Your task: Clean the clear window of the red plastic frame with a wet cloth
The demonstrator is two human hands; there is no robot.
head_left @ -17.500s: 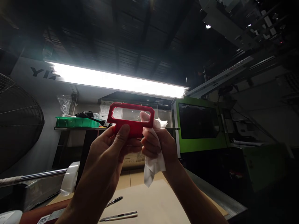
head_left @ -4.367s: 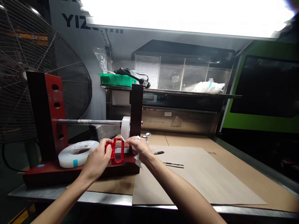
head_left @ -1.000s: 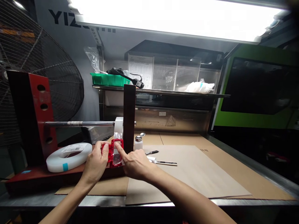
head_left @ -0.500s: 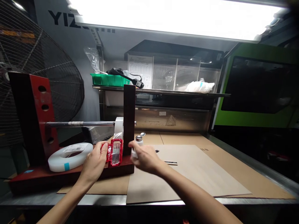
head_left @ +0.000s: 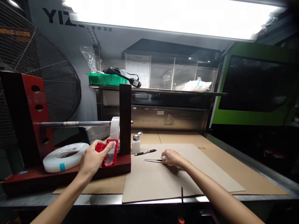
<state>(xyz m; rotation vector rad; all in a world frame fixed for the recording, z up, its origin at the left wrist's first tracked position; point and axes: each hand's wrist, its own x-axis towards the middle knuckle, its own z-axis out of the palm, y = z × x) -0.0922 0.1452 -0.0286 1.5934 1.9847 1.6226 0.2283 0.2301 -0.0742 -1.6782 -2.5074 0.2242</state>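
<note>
Right hand (head_left: 172, 157): no longer beside the red frame (head_left: 116, 152), now at the slim knife (head_left: 152, 160) on the paper sheet (head_left: 149, 182).
Left thumb (head_left: 109, 147): now across the clear film (head_left: 110, 158).
Pen (head_left: 145, 152), white bottle (head_left: 136, 146): uncovered now.

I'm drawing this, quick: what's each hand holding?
Left hand: closed on the red frame.
Right hand: closed on white tissue, at thin tool's end; grip there unclear.

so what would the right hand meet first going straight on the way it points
The slim tool just ahead of the right hand, perhaps touching it; then probably the black pen, though depth is unclear.
</note>
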